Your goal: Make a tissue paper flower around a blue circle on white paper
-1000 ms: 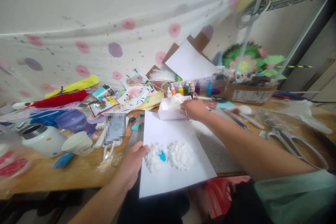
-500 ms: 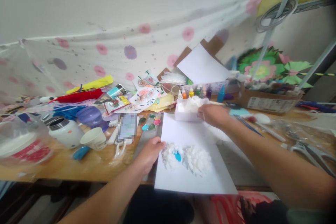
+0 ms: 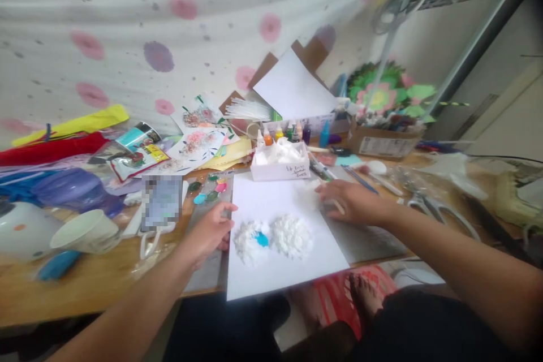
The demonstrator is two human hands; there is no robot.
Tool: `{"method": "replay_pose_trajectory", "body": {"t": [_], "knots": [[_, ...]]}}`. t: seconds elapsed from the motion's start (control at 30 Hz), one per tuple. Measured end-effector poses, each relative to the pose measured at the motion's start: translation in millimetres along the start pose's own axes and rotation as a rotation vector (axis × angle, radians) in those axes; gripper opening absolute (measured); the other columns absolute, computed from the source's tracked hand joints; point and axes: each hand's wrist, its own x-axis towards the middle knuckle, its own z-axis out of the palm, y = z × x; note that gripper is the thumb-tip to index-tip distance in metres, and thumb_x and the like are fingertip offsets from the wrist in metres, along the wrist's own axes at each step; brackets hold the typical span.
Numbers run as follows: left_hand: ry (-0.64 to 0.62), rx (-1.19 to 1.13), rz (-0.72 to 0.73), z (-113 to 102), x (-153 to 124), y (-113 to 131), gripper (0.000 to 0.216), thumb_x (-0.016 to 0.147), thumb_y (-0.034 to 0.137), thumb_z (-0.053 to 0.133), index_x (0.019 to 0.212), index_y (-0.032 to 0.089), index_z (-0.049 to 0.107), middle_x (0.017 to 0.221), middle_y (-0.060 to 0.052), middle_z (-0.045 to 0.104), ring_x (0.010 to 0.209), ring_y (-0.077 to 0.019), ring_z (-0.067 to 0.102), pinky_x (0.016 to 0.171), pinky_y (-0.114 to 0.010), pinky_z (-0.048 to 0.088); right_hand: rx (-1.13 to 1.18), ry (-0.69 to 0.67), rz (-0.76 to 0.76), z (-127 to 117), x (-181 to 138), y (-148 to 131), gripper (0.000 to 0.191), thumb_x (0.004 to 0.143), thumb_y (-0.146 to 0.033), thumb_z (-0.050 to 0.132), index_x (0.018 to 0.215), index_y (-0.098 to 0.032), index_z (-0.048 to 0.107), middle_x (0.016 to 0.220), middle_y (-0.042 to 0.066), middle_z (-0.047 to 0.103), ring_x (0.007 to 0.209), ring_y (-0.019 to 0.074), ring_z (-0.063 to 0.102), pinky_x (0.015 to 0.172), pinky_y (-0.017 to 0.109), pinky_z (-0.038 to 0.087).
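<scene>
A white sheet of paper (image 3: 275, 271) lies on the wooden table in front of me. It carries two fluffy white tissue clumps (image 3: 292, 235); the left one has a blue spot (image 3: 262, 239). My left hand (image 3: 210, 232) grips the sheet's left edge, fingers curled and thumb stretched toward the paper. My right hand (image 3: 348, 201) rests palm down on the sheet's right edge, its fingers closed over what looks like a thin pale stick. Just beyond the sheet stands a small white box (image 3: 292, 169) filled with white tissue.
A phone (image 3: 161, 203), a paper cup (image 3: 85, 232) and a white jar (image 3: 17, 232) sit at left. Paint blobs on a palette (image 3: 207, 192) lie beside the sheet. Small colour bottles (image 3: 288, 133), a cardboard box (image 3: 382, 144) and scissors (image 3: 432, 209) crowd the back and right.
My right hand has pulled back from the white tissue box and come down onto the right edge of the sheet. My left hand stays at the left edge. The camera has shifted.
</scene>
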Motion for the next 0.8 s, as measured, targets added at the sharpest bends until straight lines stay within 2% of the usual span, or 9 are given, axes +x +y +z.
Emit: {"method": "replay_pose_trajectory", "body": {"t": [0.17,0.27,0.37,0.5,0.63,0.73,0.8], "knots": [[-0.054,0.131,-0.019,14,0,5,0.018,0.075,0.024,0.045,0.093,0.021,0.042,0.059,0.006,0.048,0.05,-0.011,0.053,0.047,-0.021,0.044,0.015,0.005,0.046,12,11,8,0.025,0.075,-0.021,0.059,0.1,-0.017,0.061,0.104,0.009,0.065,0.094,0.0217,0.059,0.08,0.029,0.043],[-0.092,0.243,-0.028,15,0,7,0.013,0.074,0.021,0.044,0.087,0.02,0.045,0.053,0.005,0.052,0.044,-0.0123,0.052,0.04,-0.019,0.038,0.003,0.03,0.086,16,17,11,0.016,0.079,-0.019,0.052,0.091,-0.016,0.062,0.092,0.009,0.066,0.085,0.0215,0.06,0.074,0.028,0.042],[-0.074,0.37,0.021,9,3,10,0.007,0.072,0.023,0.048,0.078,0.019,0.05,0.05,0.003,0.053,0.039,-0.0114,0.046,0.038,-0.019,0.031,-0.007,0.058,0.121,20,19,12,0.014,0.08,-0.019,0.049,0.08,-0.016,0.063,0.083,0.009,0.066,0.078,0.021,0.059,0.069,0.028,0.039],[-0.03,0.49,0.205,4,11,20,0.01,0.075,0.029,0.051,0.074,0.02,0.054,0.055,0.003,0.055,0.047,-0.0127,0.049,0.043,-0.021,0.033,0.023,0.111,0.192,21,19,10,0.015,0.078,-0.016,0.049,0.073,-0.016,0.063,0.078,0.008,0.067,0.075,0.0193,0.059,0.068,0.027,0.039],[-0.025,0.546,0.444,15,24,39,0.012,0.077,0.031,0.053,0.076,0.021,0.059,0.063,0.002,0.058,0.058,-0.0144,0.053,0.053,-0.024,0.036,0.093,0.186,0.289,14,16,0,0.013,0.077,-0.014,0.049,0.075,-0.017,0.062,0.074,0.004,0.067,0.068,0.0162,0.059,0.064,0.024,0.042],[-0.026,0.559,0.613,29,35,50,0.014,0.077,0.03,0.054,0.086,0.022,0.062,0.082,-0.001,0.062,0.069,-0.0154,0.055,0.062,-0.026,0.04,0.144,0.213,0.334,6,15,-12,0.012,0.079,-0.019,0.05,0.076,-0.018,0.061,0.072,0.003,0.068,0.063,0.0155,0.06,0.06,0.024,0.044],[-0.069,0.588,0.729,37,43,53,0.021,0.077,0.029,0.056,0.097,0.023,0.061,0.097,-0.002,0.06,0.078,-0.0161,0.057,0.068,-0.027,0.042,0.166,0.206,0.322,2,17,-18,0.011,0.08,-0.022,0.051,0.077,-0.018,0.061,0.075,0.003,0.068,0.064,0.0155,0.061,0.059,0.024,0.044]]}}
